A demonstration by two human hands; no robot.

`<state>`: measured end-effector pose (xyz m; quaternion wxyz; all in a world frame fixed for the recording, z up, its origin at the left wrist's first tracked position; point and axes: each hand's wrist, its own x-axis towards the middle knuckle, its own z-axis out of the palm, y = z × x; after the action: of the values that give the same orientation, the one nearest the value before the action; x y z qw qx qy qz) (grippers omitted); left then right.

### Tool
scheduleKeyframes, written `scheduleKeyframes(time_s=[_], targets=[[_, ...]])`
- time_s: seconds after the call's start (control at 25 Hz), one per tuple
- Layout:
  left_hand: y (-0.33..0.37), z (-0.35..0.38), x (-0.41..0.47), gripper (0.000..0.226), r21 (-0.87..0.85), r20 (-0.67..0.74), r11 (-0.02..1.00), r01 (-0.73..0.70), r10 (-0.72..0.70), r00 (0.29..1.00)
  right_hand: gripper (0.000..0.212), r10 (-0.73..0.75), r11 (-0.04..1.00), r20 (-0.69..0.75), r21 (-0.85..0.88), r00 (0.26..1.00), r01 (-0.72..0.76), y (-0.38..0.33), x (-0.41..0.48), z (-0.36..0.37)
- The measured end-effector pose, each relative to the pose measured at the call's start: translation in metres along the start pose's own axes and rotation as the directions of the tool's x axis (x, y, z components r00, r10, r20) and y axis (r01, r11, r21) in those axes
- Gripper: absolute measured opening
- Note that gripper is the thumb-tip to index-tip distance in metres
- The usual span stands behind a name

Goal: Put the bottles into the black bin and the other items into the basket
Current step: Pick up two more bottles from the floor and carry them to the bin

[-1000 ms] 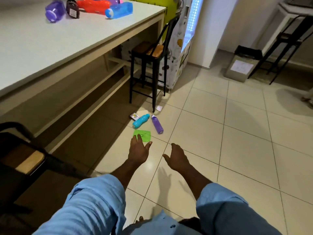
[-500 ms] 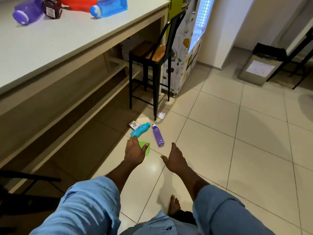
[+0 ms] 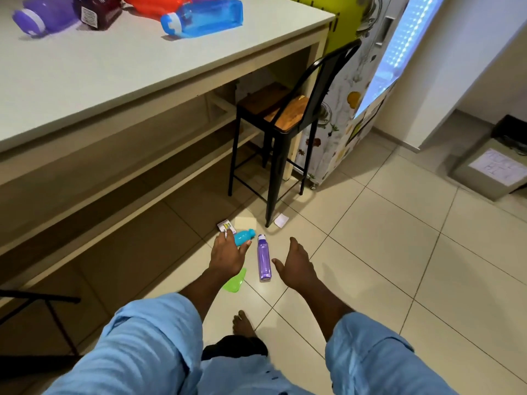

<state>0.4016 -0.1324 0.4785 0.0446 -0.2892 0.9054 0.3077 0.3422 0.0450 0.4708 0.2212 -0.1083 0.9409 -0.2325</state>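
On the tiled floor lie a teal bottle (image 3: 243,236), a purple bottle (image 3: 264,258), a green plastic lid (image 3: 235,282), a small printed packet (image 3: 226,226), a cream card (image 3: 245,222) and a white paper scrap (image 3: 281,220). My left hand (image 3: 226,255) is open, held over the teal bottle and covering most of it. My right hand (image 3: 296,265) is open, just right of the purple bottle, apart from it. Several more bottles lie on the table: a purple one (image 3: 42,14), a dark one (image 3: 98,8), an orange one (image 3: 154,4) and a blue one (image 3: 202,17).
A pale table (image 3: 128,69) with a low shelf fills the left. A black stool with a wooden seat (image 3: 285,109) stands by the floor items. A patterned cabinet (image 3: 350,104) stands behind it. A grey bin with a black liner (image 3: 490,163) sits at the far right.
I have moved closer. Both hands have advanced: the left from the green lid onto the teal bottle, the right up beside the purple bottle.
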Motion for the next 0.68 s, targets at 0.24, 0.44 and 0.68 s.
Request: scheduleKeyframes(time_s=[0.24, 0.44, 0.68], targets=[[0.032, 0.015, 0.089, 0.066, 0.002, 0.074, 0.998, 0.069, -0.069, 0.995, 0.082, 0.024, 1.0, 0.028, 0.016, 0.999, -0.024, 0.001, 0.089, -0.035], [0.064, 0.017, 0.149, 0.069, -0.036, 0.126, 0.994, 0.105, -0.099, 0.987, 0.079, 0.029, 1.0, 0.035, 0.004, 0.999, -0.029, -0.003, 0.158, -0.064], [0.068, 0.016, 0.196, 0.061, -0.03, 0.099, 0.976, 0.215, -0.211, 0.972, 0.082, -0.049, 0.998, 0.18, -0.031, 0.982, 0.056, -0.013, 0.229, -0.066]])
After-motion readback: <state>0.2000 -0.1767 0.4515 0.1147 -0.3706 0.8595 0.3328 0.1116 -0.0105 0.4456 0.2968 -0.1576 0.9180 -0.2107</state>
